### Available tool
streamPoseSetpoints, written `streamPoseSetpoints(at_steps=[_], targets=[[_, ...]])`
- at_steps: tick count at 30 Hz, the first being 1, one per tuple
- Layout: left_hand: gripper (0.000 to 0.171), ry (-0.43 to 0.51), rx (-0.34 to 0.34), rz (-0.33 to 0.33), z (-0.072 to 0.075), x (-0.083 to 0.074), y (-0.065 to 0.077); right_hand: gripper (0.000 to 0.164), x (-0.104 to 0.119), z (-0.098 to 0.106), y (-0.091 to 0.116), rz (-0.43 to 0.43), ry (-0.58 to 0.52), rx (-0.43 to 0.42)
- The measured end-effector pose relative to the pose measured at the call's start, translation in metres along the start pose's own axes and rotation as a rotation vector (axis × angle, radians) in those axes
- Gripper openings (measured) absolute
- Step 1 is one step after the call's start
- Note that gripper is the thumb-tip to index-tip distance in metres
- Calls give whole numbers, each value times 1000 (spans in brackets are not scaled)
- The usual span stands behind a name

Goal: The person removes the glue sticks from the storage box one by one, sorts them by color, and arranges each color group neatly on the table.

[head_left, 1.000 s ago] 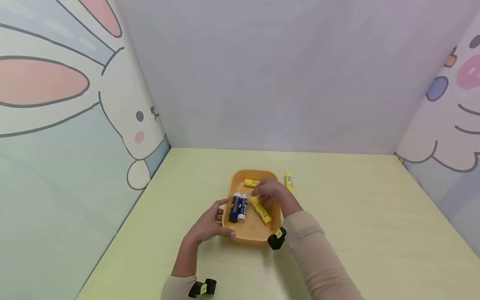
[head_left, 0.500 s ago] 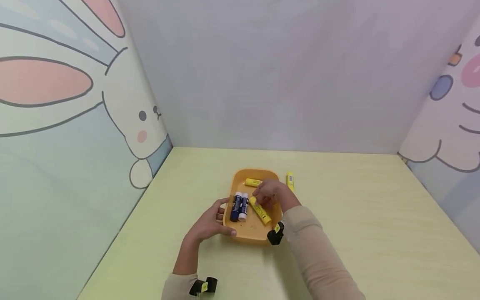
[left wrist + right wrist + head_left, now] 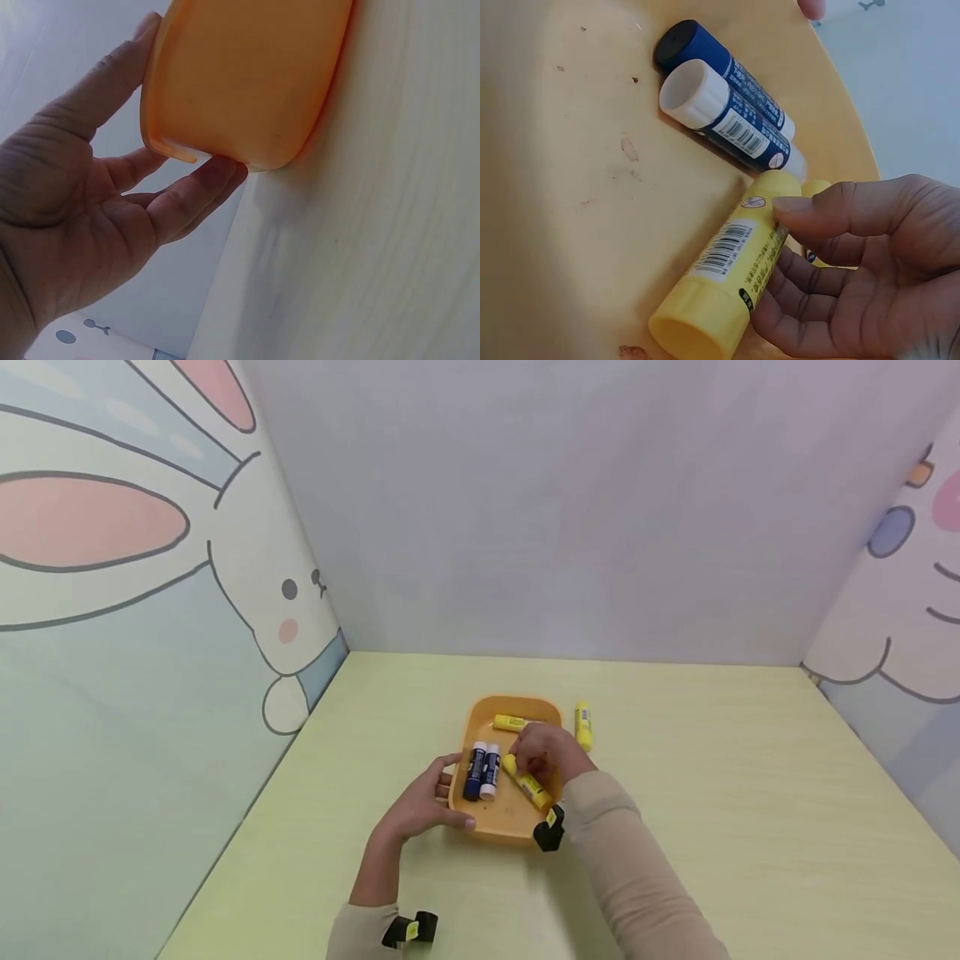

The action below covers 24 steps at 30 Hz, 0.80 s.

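Note:
An orange plastic tray [image 3: 504,837] stands on the table with several glue sticks lying in it. My left hand [image 3: 420,802] holds the tray at its near left corner, thumb on the rim and fingers along the outer side. In the right wrist view, my right hand [image 3: 855,262] pinches a yellow glue stick [image 3: 727,262], thumb on top and fingers along its side. To the left of it, a blue-capped glue stick [image 3: 475,772] and a white-capped blue glue stick [image 3: 490,772] lie side by side. Another yellow glue stick [image 3: 509,722] lies at the tray's far end, partly hidden by my right hand.
One more yellow glue stick [image 3: 583,727] lies on the table [image 3: 712,793], just right of the tray. Behind the table rises a plain pale wall [image 3: 525,527]. Side walls with cartoon animals [image 3: 255,585] border it left and right.
My right hand has lowered slightly, its fingers closing on the yellow glue stick in the tray. My left hand keeps its hold on the tray. The head view has shifted slightly.

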<state>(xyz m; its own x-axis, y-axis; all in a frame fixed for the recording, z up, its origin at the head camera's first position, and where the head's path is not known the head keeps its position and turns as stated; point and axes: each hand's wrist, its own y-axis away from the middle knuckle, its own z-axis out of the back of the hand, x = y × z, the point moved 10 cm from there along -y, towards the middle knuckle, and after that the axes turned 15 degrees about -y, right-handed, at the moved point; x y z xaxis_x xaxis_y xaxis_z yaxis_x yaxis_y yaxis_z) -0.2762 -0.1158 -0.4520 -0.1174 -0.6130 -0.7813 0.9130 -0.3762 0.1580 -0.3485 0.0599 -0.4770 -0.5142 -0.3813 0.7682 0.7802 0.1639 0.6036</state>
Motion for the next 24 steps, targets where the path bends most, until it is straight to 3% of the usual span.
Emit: streamPoseSetpoints(at_steps=[7,18,24], targets=[[100,8,4,-1,2,-9,5,32,-1,-1,0,-10,31,20],[102,8,5,-5,-2,-1,-1,30,3,-6,4,58,43,168],[102,1,1,7,-1,0,-1,29,5,-3,8,71,-25,146]])
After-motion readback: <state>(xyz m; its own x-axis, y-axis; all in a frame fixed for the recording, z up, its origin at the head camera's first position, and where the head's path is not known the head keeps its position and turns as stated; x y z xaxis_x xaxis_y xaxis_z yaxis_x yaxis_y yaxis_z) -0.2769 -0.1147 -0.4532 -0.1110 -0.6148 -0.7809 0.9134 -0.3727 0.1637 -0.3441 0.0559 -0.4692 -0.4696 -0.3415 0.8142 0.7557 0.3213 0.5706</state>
